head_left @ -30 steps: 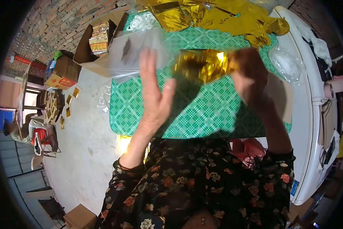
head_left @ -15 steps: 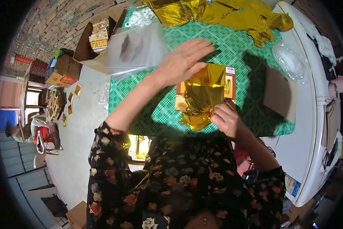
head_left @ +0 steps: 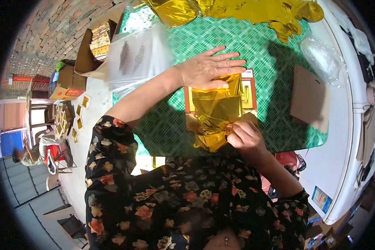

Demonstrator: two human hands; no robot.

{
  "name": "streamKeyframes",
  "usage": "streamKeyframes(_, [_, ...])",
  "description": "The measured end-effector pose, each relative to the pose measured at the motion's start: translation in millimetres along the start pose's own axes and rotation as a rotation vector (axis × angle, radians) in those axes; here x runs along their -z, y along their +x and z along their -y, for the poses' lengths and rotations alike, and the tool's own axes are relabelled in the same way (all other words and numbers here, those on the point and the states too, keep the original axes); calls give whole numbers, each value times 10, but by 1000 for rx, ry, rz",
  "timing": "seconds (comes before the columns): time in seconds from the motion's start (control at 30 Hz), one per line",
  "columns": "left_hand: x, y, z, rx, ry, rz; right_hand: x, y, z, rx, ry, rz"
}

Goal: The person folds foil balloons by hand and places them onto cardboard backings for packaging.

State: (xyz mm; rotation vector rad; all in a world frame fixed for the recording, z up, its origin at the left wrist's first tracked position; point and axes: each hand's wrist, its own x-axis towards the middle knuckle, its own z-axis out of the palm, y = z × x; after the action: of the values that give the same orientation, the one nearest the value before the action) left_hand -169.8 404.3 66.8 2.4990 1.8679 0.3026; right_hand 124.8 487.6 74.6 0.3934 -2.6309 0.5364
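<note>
A deflated gold foil balloon (head_left: 216,107) lies folded over a printed card (head_left: 249,92) at the near side of the table. My left hand (head_left: 208,70) rests flat across the far end of the foil, fingers spread and palm down. At the near end, my right hand (head_left: 245,136) pinches the crumpled edge of the balloon between thumb and fingers. The balloon covers most of the card; its printed sides and a barcode corner show.
The table (head_left: 275,58) has a green checked cover. Clear plastic bags (head_left: 131,56) lie at left, more gold foil (head_left: 246,12) along the far edge. A cardboard piece (head_left: 308,98) and a plastic bag (head_left: 319,54) are at right. A seated person (head_left: 37,148) is far left.
My left hand has come down from above the foil and now presses on its far end with spread fingers. My right hand keeps its pinch at the near edge.
</note>
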Motion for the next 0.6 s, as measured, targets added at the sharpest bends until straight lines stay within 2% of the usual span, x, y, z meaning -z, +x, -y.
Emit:
streamKeyframes(0.27, [79,-15,-241,-96,-21,20,-42,-59,13,-44,85,4])
streamKeyframes(0.6, [24,-205,-721,-9,-199,46,-54,-56,21,-37,47,5])
